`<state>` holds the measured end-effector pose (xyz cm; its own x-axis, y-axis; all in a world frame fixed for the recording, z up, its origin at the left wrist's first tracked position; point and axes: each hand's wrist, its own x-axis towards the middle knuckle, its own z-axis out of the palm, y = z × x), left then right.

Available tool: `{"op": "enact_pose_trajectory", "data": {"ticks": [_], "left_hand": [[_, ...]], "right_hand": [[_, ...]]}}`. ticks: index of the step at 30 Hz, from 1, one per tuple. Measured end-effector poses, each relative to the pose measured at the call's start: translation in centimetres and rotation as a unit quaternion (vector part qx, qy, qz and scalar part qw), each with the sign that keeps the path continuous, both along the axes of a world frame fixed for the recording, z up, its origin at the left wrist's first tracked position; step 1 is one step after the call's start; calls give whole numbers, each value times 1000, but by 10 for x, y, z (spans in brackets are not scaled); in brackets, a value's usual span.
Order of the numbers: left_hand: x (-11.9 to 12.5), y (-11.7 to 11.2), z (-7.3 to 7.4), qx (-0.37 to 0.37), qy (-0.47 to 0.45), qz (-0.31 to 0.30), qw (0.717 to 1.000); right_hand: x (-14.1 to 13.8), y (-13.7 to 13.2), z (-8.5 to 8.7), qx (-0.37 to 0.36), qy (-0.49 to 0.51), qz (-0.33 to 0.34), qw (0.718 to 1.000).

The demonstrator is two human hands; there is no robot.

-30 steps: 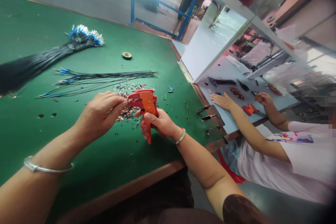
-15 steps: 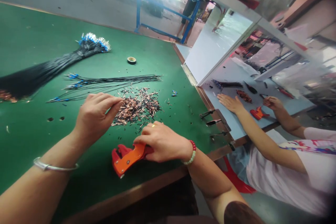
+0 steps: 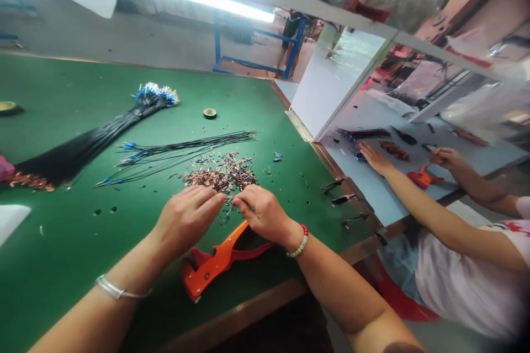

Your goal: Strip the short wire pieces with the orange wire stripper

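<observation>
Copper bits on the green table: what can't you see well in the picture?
What the left hand and right hand pinch: head view, their fingers hide it.
The heap of copper wire bits: head view, too small to count.
The pink thing: head view, cut off by the left edge.

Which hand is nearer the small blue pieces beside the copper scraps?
The right hand is nearer, below and left of the blue pieces in view. The left hand lies farther left, beyond the right hand.
</observation>
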<state>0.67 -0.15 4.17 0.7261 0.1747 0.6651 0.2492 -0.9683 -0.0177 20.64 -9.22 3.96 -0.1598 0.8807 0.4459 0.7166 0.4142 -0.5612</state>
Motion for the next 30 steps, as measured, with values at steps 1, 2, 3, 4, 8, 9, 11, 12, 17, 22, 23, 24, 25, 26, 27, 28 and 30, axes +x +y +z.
{"op": "enact_pose_trajectory", "data": {"ticks": [1, 2, 3, 4, 8, 9, 11, 12, 17, 22, 23, 24, 25, 26, 27, 28, 30], "left_hand": [[0, 0, 0, 3, 0, 3, 1000], [0, 0, 0, 5, 2, 5, 1000], [0, 0, 0, 7, 4, 4, 1000], [-1, 0, 1, 9, 7, 1, 1000], [-1, -2, 2, 13, 12, -9, 1000], [-1, -2, 1, 10, 13, -13, 1000], [-2, -4, -1, -6, 13, -25, 1000], [-2, -4, -2, -18, 11, -31, 999], [-2, -6, -7, -105, -3, -37, 994], [-3, -8, -4, -158, 4, -57, 986], [-3, -9, -3, -164, 4, -64, 984], [-3, -9, -2, -170, 5, -70, 983], [-4, -9, -1, -175, 4, -75, 982], [-4, -10, 0, -180, 2, -78, 980], [-4, -10, 1, -184, 1, -81, 979], [-4, -10, 1, -188, -1, -84, 979], [-4, -10, 2, -192, -6, -90, 977]], "right_hand": [[-1, 0, -3, -2, 4, 3, 1000], [-3, 0, -5, -7, 10, 7, 1000], [-4, 0, -7, -16, 16, 12, 1000], [-5, 0, -8, -25, 25, 17, 999], [-9, -2, -4, -73, 122, 27, 989], [-9, -3, -3, -87, 160, 30, 983], [-11, -4, 0, -115, 229, 35, 966], [-11, -4, 1, -127, 252, 38, 959], [-10, -3, 1, -198, 327, 66, 922], [-6, -2, 0, -260, 429, 116, 857], [-5, -1, -1, -265, 441, 124, 848], [-5, -1, -2, -271, 450, 131, 841], [-4, -1, -2, -275, 460, 136, 833], [-4, -1, -3, -278, 468, 140, 827], [-4, -1, -3, -281, 476, 143, 821], [-5, -1, -4, -282, 483, 145, 816], [-6, -2, -3, -278, 504, 151, 804]]}}
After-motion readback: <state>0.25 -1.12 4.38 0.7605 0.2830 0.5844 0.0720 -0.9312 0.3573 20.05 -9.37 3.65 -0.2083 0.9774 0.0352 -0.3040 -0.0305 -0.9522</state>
